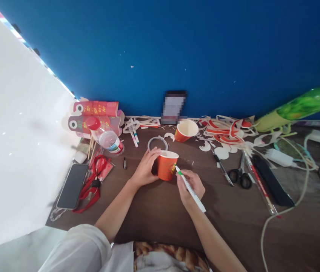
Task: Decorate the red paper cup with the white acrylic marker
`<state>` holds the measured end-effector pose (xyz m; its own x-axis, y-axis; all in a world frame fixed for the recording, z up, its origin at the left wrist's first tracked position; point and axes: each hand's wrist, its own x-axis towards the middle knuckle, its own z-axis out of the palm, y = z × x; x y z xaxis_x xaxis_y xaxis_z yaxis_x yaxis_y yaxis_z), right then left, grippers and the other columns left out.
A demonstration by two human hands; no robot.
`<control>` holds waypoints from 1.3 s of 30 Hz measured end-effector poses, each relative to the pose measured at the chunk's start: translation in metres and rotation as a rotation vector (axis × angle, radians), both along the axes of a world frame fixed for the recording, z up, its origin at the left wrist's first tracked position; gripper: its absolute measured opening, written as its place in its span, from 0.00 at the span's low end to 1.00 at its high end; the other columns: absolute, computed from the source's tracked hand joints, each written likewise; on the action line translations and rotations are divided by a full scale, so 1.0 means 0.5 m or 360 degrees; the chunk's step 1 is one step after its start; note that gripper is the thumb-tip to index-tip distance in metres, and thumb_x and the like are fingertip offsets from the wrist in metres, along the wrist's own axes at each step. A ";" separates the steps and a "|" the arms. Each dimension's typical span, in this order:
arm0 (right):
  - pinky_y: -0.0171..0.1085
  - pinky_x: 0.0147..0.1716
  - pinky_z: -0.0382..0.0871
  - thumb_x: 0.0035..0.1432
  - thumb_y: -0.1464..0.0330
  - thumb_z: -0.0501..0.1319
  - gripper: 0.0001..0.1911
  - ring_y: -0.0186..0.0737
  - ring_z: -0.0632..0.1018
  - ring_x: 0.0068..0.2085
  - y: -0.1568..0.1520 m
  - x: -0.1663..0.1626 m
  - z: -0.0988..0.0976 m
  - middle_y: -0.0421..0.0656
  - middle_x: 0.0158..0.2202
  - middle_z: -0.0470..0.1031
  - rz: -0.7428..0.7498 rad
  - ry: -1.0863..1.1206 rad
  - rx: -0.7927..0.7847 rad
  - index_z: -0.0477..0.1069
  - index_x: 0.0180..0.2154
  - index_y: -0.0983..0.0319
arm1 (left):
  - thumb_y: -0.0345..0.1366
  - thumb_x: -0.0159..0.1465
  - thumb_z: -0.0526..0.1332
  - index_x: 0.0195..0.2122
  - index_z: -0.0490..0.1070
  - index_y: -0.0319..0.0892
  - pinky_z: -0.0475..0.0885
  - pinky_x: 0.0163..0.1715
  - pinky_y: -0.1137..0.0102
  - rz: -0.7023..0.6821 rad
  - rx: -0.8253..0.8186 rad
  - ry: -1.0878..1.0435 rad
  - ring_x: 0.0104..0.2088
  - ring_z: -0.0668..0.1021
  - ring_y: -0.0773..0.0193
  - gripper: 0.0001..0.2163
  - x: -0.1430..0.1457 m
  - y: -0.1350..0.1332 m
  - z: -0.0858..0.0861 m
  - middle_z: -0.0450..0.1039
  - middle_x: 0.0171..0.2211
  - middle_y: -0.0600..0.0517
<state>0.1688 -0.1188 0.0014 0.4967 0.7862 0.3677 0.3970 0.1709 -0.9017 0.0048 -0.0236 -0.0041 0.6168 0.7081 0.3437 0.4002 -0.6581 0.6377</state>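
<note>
An orange paper cup (165, 169) stands upright on the dark table, its open rim facing up. My left hand (146, 169) is closed around the cup's left side, fingers near the rim and thumb low. In my right hand (191, 185) is a white marker pen (191, 192) with a green collar. Its tip is at the cup's right side, by a small yellow-green pattern; whether it touches I cannot tell. Behind the cup lies a clear roll of tape (157, 140), and a second orange paper cup (181, 134) leans beyond it.
To the right lie a black pen (222, 169), scissors (240, 174) and a heap of orange-and-white paper strips (226, 130). On the left are a bottle (106, 138), a phone (73, 186) and a red lanyard (96, 177). A white cable (280, 211) crosses the right side.
</note>
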 end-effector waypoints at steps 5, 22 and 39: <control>0.33 0.33 0.75 0.56 0.65 0.61 0.07 0.34 0.78 0.32 -0.001 0.000 0.003 0.44 0.34 0.76 -0.0007 0.0007 -0.0005 0.72 0.36 0.63 | 0.43 0.51 0.70 0.63 0.47 0.43 0.55 0.64 0.45 0.0001 0.0009 -0.0007 0.65 0.60 0.46 0.43 0.000 0.000 -0.002 0.57 0.62 0.37; 0.32 0.32 0.74 0.55 0.69 0.61 0.06 0.33 0.78 0.31 -0.002 0.001 0.011 0.43 0.33 0.75 -0.0001 0.0016 0.0025 0.71 0.36 0.63 | 0.43 0.51 0.70 0.63 0.47 0.42 0.55 0.64 0.46 0.0006 0.0013 0.0000 0.66 0.59 0.46 0.43 0.000 0.000 -0.002 0.57 0.62 0.37; 0.29 0.26 0.71 0.55 0.70 0.60 0.04 0.32 0.76 0.29 -0.003 0.003 0.011 0.44 0.32 0.74 0.0119 0.0022 0.0045 0.71 0.35 0.63 | 0.44 0.50 0.70 0.63 0.48 0.42 0.55 0.65 0.48 0.0028 -0.0003 0.0031 0.66 0.59 0.47 0.43 0.000 0.000 0.001 0.57 0.62 0.37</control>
<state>0.1704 -0.1204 0.0069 0.4420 0.8107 0.3839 0.3698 0.2252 -0.9014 0.0047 -0.0235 -0.0035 0.6106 0.7198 0.3304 0.4242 -0.6495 0.6311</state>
